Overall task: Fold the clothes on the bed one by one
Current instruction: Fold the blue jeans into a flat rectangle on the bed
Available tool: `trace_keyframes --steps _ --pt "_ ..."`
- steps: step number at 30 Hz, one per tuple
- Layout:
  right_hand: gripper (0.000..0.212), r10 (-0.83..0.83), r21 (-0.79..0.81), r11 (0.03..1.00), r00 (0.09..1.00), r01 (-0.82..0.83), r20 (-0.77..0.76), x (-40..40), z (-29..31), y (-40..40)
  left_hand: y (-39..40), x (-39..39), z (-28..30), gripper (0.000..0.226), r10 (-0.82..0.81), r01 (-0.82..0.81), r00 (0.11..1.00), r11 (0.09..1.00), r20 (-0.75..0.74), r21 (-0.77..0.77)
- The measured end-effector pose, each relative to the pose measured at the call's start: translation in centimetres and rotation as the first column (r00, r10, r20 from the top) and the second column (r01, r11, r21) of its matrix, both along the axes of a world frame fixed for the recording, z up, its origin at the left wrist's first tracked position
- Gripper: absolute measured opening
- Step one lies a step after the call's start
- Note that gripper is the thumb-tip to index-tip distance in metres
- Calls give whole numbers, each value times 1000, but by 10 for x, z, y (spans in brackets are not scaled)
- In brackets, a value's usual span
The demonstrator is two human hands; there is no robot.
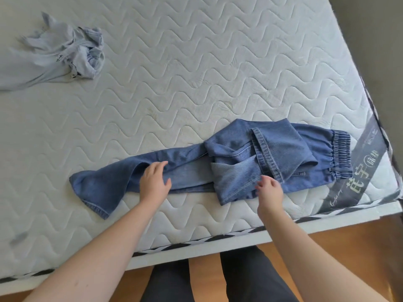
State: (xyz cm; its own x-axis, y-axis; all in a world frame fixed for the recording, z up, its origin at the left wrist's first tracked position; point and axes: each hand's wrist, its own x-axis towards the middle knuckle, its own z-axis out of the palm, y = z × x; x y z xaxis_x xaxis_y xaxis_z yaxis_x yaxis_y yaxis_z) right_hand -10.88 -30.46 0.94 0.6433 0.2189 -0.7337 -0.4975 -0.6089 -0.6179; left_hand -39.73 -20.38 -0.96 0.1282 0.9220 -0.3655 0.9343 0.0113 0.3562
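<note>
A bare quilted mattress [174, 73] fills the view, its near edge above a wooden floor [349, 247]. Two garments lie on it. At the far left sits a crumpled pale blue garment [56, 55], well apart from everything else. Near the front edge lie blue jeans [239, 162], partly folded, waistband to the right. The left hand [153, 182] rests flat on a leg, fingers straight and slightly spread. The right hand [269, 189] touches the folded part, fingers loosely bent.
</note>
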Motion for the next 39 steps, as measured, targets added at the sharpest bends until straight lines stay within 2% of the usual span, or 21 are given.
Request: trace_keyframes --steps 3,5,6,8,10,13,15,19,20,21,23,24,26,27,29,32,34,36,38,39 --pt "14 211 69 977 966 -203 -148 -54 0 15 8 -42 -9 87 -25 36 963 999 -269 37" --pt "17 360 117 932 908 -343 -215 -86 0 25 18 -67 -16 90 -15 9 909 1000 -417 -18" --pt "18 429 127 903 871 -410 -240 -100 -1 29 23 -79 -20 83 13 -29 884 999 -467 -26" --pt "18 535 147 845 800 -515 -272 -122 -2 33 38 -99 -24 55 92 -110 850 994 -519 -3" --pt "18 572 159 819 766 -550 -293 -137 -2 34 51 -111 -23 31 144 -161 837 987 -528 14" --pt "16 564 127 822 761 -556 -319 -155 -5 34 63 -119 -11 27 203 -257 889 963 -411 -80" --pt "16 540 99 834 764 -543 -352 -168 -8 33 67 -122 3 28 201 -258 932 952 -302 -166" --pt "34 516 50 839 762 -542 -390 -213 -14 31 71 -117 49 23 254 -222 966 908 45 -356" --pt "43 506 18 839 768 -544 -393 -226 -13 30 70 -113 62 19 332 -228 927 868 175 -441" --pt "53 471 -27 851 784 -525 -406 -238 -10 30 69 -109 77 17 442 -230 850 800 287 -554" --pt "66 358 -95 886 801 -453 -479 -260 0 26 64 -101 106 11 600 -127 694 647 398 -752" --pt "69 326 -40 910 773 -412 -544 -269 6 24 61 -98 116 12 628 -49 649 598 430 -800" --pt "72 344 230 939 690 -255 -637 -281 10 19 55 -92 131 22 653 70 589 546 476 -835" --pt "70 324 325 936 685 -133 -653 -284 17 18 52 -90 137 25 665 105 564 530 489 -842" --pt "75 234 364 929 649 71 -724 -284 32 11 48 -90 146 29 702 131 526 491 480 -861" --pt "83 252 421 900 655 112 -713 -273 52 0 48 -100 156 26 736 87 513 467 442 -880" --pt "81 313 483 874 712 43 -629 -260 64 -6 54 -107 159 22 734 -24 553 487 394 -873" --pt "81 329 495 869 733 12 -595 -244 76 -8 59 -111 162 18 666 -160 669 561 329 -812" --pt "74 305 480 877 772 1 -558 -230 89 -10 62 -110 168 21 572 -196 774 626 273 -755" --pt "70 271 453 891 796 4 -541 -226 97 -11 62 -108 173 23 544 -186 799 629 256 -754"
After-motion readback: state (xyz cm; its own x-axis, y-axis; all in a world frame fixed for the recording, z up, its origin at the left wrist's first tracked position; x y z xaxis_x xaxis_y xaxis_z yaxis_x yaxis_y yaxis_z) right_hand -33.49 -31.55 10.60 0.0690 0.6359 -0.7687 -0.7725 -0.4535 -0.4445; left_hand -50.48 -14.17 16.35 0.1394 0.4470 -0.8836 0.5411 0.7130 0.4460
